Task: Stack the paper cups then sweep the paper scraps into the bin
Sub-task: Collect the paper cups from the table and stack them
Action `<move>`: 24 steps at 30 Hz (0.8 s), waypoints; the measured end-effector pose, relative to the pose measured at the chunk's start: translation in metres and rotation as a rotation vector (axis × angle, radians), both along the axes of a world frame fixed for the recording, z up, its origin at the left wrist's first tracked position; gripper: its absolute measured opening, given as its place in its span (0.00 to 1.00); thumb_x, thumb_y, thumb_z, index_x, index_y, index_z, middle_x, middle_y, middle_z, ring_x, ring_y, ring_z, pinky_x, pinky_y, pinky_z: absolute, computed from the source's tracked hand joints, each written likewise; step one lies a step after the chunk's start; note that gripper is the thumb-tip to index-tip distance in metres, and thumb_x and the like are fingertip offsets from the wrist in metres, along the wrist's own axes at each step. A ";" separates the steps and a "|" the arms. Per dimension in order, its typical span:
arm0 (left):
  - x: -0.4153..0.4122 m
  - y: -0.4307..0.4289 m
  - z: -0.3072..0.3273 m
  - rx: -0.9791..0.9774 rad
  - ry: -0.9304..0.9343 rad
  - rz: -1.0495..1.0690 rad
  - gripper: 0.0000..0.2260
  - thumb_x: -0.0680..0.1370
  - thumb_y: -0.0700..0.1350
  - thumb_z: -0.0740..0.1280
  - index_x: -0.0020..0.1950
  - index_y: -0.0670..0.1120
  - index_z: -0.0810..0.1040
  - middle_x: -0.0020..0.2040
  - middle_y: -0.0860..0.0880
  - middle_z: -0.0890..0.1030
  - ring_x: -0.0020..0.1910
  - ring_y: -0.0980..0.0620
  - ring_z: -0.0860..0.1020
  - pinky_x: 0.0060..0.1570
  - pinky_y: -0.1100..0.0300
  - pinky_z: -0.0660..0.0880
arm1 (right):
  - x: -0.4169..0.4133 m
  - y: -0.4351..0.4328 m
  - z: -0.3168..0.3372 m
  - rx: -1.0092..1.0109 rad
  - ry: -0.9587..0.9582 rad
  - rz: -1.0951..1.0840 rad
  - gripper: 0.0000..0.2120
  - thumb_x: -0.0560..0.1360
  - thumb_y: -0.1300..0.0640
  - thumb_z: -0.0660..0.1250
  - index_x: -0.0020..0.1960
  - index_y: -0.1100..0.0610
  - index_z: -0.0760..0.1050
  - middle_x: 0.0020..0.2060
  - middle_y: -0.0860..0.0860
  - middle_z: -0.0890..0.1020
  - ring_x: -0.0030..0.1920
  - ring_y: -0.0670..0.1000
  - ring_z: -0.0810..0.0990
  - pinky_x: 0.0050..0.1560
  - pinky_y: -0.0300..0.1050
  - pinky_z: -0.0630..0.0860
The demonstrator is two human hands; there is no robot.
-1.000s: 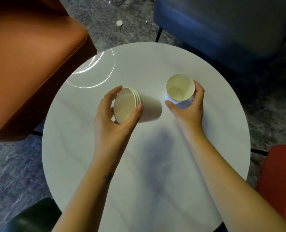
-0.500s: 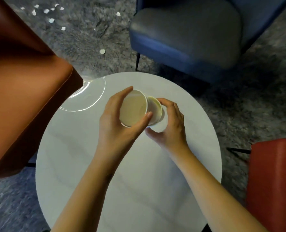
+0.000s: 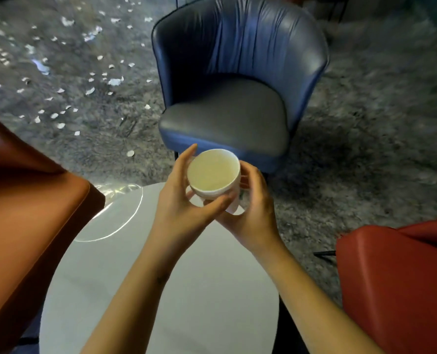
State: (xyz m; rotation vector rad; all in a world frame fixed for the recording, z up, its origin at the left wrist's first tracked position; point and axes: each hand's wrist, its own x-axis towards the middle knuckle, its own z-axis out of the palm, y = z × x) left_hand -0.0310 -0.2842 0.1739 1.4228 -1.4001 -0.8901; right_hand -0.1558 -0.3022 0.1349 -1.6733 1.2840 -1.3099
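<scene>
**Cups** [image 3: 213,175]: paper, white, nested, mouth tilted toward the camera. Held in the air over the far edge of the table [image 3: 161,290], touching nothing on it. How many are in the nest cannot be told.

**Left hand** [image 3: 184,200]: wrapped round the left and near side of the cups, thumb across under the rim band, forefinger up along the far-left wall.

**Right hand** [image 3: 253,213]: cupped round the lower wall from the right, fingers bent behind it, gripping the base end.

**Scraps** [image 3: 115,81]: many white bits strewn on the carpet beyond the table, to its far left. No bin in view.

**Chair** [image 3: 238,98]: blue, beyond the table, facing it.

**Step judged in hand:** seating the last cup, as no loose cup shows on the table.

**To do it well:**
- Line the cups up on one axis.
- Push along that axis from rim and base rather than squeeze the walls, since thin paper would likely buckle.
- A slight twist should let trapped air out.
- Then stand the nest upright on the table, well in from its edge, so both hands are free for sweeping
</scene>
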 end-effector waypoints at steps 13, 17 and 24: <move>-0.195 -0.069 0.084 -0.187 0.163 0.041 0.26 0.62 0.57 0.75 0.57 0.56 0.72 0.52 0.61 0.80 0.52 0.61 0.79 0.46 0.69 0.74 | -0.227 -0.064 0.096 -0.028 -0.081 0.048 0.22 0.71 0.55 0.66 0.63 0.50 0.66 0.57 0.49 0.75 0.58 0.45 0.75 0.60 0.32 0.68; -0.255 -0.099 0.109 -0.194 0.181 -0.003 0.26 0.61 0.59 0.75 0.56 0.58 0.72 0.52 0.59 0.81 0.53 0.58 0.79 0.51 0.62 0.76 | -0.303 -0.089 0.135 -0.067 -0.073 -0.046 0.21 0.70 0.57 0.64 0.62 0.55 0.68 0.55 0.50 0.75 0.55 0.44 0.75 0.55 0.26 0.67; -0.323 -0.162 0.132 -0.229 0.138 -0.085 0.27 0.60 0.63 0.75 0.56 0.61 0.73 0.53 0.54 0.81 0.53 0.55 0.80 0.56 0.49 0.77 | -0.418 -0.120 0.156 -0.112 0.156 -0.258 0.22 0.73 0.56 0.69 0.65 0.56 0.69 0.58 0.48 0.73 0.58 0.47 0.73 0.55 0.24 0.65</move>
